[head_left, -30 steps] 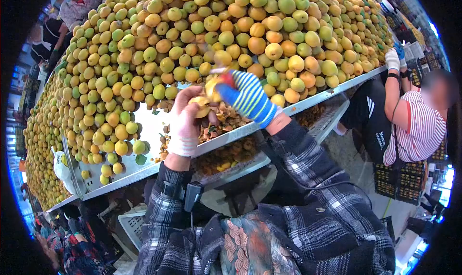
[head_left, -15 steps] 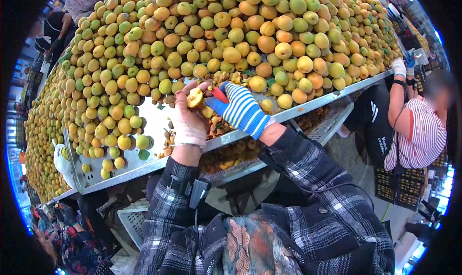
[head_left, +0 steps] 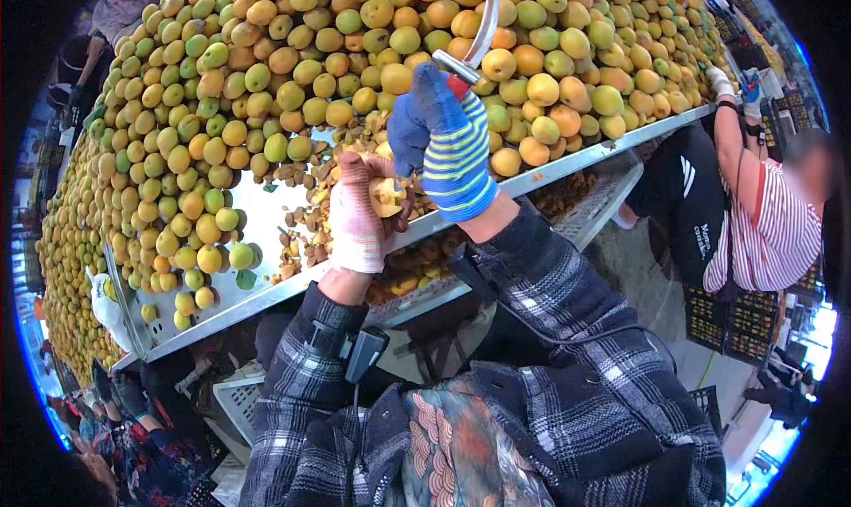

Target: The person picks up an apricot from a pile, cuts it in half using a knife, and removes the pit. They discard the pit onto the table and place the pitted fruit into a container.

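Apricot-heaped counter [head_left: 266, 216]: split apricot [head_left: 386, 197] is being gripped by left hand [head_left: 355, 219] fingers; curved knife [head_left: 479, 28] is being clenched in gloved right hand [head_left: 448, 148].

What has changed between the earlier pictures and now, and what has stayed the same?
The right hand has swung up off the cut fruit, so its knife blade now points up over the fruit pile. The left hand has sunk slightly toward the table edge. Unchanged: the left hand grips the cut fruit, the right hand the knife.
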A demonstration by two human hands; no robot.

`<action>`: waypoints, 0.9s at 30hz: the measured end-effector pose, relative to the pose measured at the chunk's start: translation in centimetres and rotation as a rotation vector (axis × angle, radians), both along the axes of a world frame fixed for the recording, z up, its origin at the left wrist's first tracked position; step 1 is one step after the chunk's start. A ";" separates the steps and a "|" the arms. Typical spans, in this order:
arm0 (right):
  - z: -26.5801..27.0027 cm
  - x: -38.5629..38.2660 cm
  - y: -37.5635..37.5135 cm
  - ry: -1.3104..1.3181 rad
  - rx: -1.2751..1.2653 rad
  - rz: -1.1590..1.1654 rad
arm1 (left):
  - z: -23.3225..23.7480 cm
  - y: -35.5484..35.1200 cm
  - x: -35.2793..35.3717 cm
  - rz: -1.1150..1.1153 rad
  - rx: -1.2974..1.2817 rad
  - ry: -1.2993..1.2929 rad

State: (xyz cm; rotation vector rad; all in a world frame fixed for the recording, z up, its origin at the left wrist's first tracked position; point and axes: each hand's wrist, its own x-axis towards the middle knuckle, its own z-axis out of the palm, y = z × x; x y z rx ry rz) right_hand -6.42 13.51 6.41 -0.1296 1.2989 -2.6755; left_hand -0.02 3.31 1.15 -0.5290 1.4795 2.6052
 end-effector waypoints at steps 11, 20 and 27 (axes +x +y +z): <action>0.2 0.3 -1.5 -0.004 0.062 -0.239 | -0.6 0.8 -0.4 0.139 -0.062 -0.016; -2.3 -2.1 -1.8 -0.431 -0.231 -0.004 | 0.2 0.6 -0.3 0.207 -0.241 0.065; -3.5 -2.0 -2.6 -0.512 -0.383 0.066 | -1.7 0.7 -0.9 0.404 -0.421 0.182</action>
